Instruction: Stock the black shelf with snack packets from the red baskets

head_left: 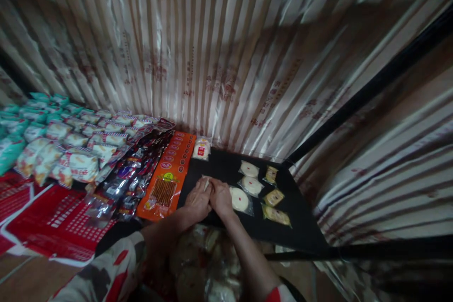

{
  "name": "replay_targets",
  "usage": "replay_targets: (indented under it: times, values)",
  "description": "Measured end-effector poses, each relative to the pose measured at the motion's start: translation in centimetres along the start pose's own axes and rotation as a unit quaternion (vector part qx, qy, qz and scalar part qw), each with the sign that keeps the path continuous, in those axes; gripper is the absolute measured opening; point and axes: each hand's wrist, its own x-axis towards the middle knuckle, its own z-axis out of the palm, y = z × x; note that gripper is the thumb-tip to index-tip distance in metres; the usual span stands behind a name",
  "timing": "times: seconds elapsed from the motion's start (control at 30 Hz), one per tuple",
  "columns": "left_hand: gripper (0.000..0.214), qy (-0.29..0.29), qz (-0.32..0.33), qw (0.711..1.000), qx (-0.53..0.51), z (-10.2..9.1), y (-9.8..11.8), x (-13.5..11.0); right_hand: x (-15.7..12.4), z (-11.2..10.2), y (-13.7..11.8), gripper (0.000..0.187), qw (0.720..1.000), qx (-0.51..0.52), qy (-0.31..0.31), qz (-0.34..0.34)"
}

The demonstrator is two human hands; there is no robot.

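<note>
Two hands meet on the black mat point(300, 226), close to its left edge. I see my left hand point(197, 202) and right hand point(221, 198) pressed knuckle to knuckle, fingers curled in and clamped on a small pale strip point(206, 183) - it pokes up from between them, on the far side of the grip. Just beside the right hand lies a round white cake point(239, 199) in clear wrap, with two more behind it toward the mat's far edge. An orange packet point(166, 180) lies along the left edge - just beside the left hand.
</note>
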Motion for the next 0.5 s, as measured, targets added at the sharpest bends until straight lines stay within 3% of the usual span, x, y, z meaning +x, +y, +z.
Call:
replay_targets:
  times: [0.23,0.37,0.5]
  values:
    - [0.074,-0.030,0.013,0.998,0.052,2.6,-0.1,-4.1,-5.0,-0.1,-1.1,0.037,0.998,0.049,0.021,-0.026]
    - [0.050,0.028,0.007,0.993,0.115,3.7,0.4,-6.0,-7.1,-0.2,-1.8,0.037,0.996,0.076,0.019,-0.038]
    - [0.043,0.062,0.027,0.989,0.134,3.4,1.1,-7.6,-8.8,-0.4,-1.6,0.039,0.996,0.085,0.006,-0.038]
